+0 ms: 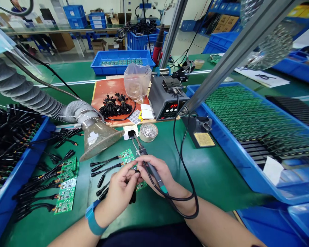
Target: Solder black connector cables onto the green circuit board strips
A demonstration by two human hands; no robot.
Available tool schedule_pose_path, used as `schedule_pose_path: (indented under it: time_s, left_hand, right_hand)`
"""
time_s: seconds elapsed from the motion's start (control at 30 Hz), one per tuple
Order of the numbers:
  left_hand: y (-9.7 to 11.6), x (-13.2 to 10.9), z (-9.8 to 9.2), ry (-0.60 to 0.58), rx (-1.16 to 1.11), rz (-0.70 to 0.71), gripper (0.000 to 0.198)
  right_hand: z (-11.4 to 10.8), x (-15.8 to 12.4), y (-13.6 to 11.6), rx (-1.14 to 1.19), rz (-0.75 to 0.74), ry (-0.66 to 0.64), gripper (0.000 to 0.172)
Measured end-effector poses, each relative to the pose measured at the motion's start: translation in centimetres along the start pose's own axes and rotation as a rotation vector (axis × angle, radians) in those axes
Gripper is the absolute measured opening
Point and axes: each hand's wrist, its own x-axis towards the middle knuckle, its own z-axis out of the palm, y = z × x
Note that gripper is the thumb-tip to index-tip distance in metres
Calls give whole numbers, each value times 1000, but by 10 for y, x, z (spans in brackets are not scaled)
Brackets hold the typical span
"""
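Note:
My right hand [159,173] is closed around a soldering iron [154,171], its tip pointing away from me beside a solder-wire feed tube. My left hand [122,187] is closed in a pinch on a thin black cable [137,171], close against the right fingers. Below both hands lies a green circuit board panel [128,156], partly hidden by them. Black connector cables [106,168] run from its left side. The exact spot where the pinched cable meets the board is covered by fingers.
At left are wired boards [67,192] and a blue bin [18,171] of cables. A fume extractor hood [100,137] hangs nearby. Ahead stand a solder tin [148,132], soldering station [167,99] and iron stand [199,132]. A blue tray [237,171] of boards is at right.

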Motion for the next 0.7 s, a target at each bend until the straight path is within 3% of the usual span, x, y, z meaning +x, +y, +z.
schedule_pose_path:
  time_s: [0.1,0.47,0.7]
  left_hand:
    - [-2,-2,-1,22,90,55,30]
    - [-2,1,7,145,-50,-70,35]
    - [8,6,0,22,-145,-236,45]
  right_hand:
    - [2,0,5,-53,-70,16,24]
    - [11,-7,7,-97,58,102,25]
    - [6,-5,6,-97,-96,48,21]
